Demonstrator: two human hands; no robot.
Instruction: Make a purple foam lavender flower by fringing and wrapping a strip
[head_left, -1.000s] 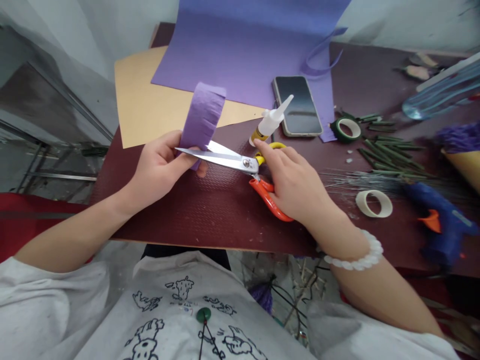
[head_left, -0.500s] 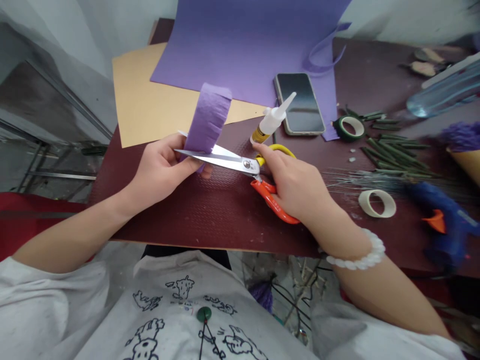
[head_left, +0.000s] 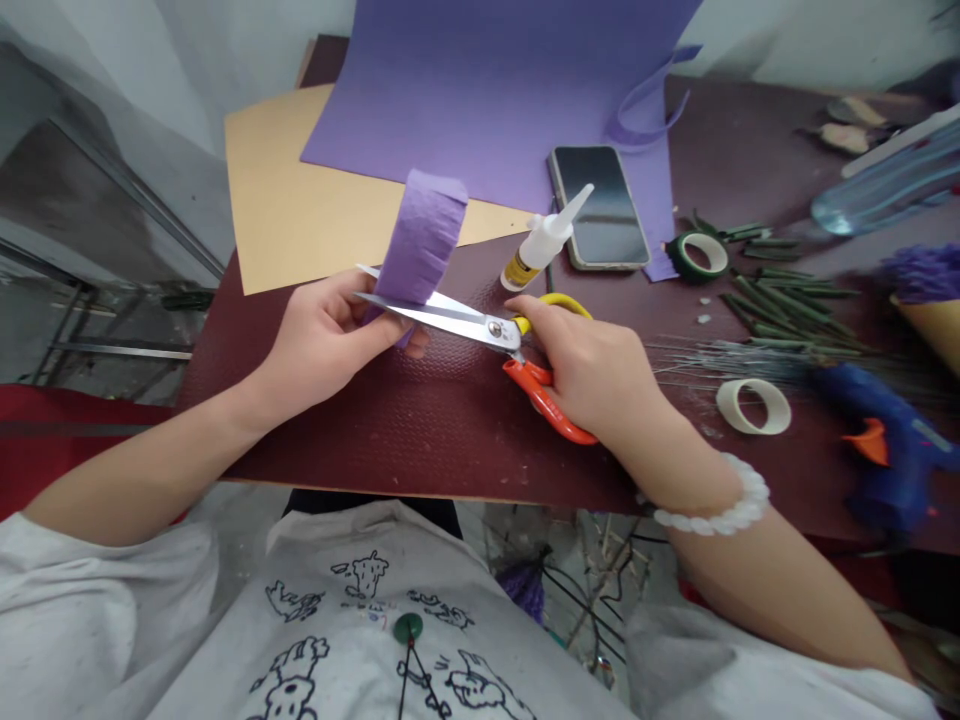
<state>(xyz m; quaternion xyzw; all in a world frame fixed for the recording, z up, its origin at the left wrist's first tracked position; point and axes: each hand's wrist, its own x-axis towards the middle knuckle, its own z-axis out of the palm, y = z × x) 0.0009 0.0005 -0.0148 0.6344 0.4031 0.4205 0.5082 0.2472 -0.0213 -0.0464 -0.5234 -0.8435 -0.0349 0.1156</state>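
Between the thumb and fingers of my left hand is the lower end of a purple paper strip, which stands up and curls over at the top. Short slits run along the strip's right edge. My right hand grips scissors with one yellow and one orange handle. Their blades are parted, one passing in front of the strip and the other behind it, just above my left thumb. A small glue bottle with a white pointed nozzle stands beyond my right hand.
Purple sheet and tan sheet lie at the back, with a phone partly on the purple one. To the right are green tape, green stems, thin wires, a white tape roll and a blue glue gun.
The paper strip and scissor blades have shifted very slightly to the right. Both hands keep their holds, and the surrounding things stay put.
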